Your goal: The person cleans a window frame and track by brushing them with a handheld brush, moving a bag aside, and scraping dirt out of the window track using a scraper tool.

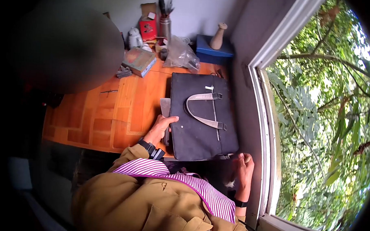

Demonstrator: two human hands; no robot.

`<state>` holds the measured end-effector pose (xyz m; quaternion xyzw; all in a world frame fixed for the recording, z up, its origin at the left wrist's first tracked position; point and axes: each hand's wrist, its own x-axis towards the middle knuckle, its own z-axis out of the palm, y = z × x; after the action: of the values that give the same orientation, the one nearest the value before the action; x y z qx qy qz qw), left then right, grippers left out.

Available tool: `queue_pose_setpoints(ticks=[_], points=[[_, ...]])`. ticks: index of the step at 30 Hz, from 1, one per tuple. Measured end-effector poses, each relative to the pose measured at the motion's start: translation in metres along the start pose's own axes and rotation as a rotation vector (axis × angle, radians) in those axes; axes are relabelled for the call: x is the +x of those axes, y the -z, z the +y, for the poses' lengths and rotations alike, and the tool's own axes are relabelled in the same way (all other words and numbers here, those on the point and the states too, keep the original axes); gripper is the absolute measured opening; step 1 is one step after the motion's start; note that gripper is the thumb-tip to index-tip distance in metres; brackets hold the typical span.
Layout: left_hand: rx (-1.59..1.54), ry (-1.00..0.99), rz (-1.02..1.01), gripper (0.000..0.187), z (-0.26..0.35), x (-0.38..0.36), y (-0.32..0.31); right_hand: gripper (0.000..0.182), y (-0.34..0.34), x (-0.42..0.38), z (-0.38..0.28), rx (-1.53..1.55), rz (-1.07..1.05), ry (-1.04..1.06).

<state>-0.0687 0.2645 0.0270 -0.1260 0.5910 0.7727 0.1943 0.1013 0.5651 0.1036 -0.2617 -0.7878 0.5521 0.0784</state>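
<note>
A black bag (196, 136) lies flat on the wooden table (107, 125), its grey handle (195, 116) resting on top. My left hand (162, 127) grips the bag's left edge, the thumb on top and the other fingers hidden beneath. A flat grey piece (165, 106) sticks out from under that edge. Just off the bag's lower right corner, near the window frame, is my right hand (244, 168), its fingers curled together. What it holds, if anything, is too small to make out.
Along the back stand a blue box (209, 49) with a wooden piece (218, 37) on it, a plastic bag (181, 54), a book (139, 61), a red box (148, 29) and a metal holder (165, 27). The window frame (265, 138) borders the right side.
</note>
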Motion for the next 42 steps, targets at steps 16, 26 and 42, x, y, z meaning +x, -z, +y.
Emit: queue_pose_setpoints(ticks=[16, 26, 42], points=[[-0.015, -0.02, 0.03, 0.018, 0.004, -0.027, 0.048, 0.031, -0.055, 0.052, 0.0, 0.054, -0.265, -0.241], [-0.031, 0.063, 0.059, 0.022, 0.0, -0.036, 0.058, 0.013, -0.045, 0.046, -0.037, 0.035, -0.283, -0.11], [0.741, -0.35, 0.31, 0.024, 0.039, -0.01, 0.068, 0.012, -0.054, 0.045, -0.051, -0.019, -0.232, -0.072]])
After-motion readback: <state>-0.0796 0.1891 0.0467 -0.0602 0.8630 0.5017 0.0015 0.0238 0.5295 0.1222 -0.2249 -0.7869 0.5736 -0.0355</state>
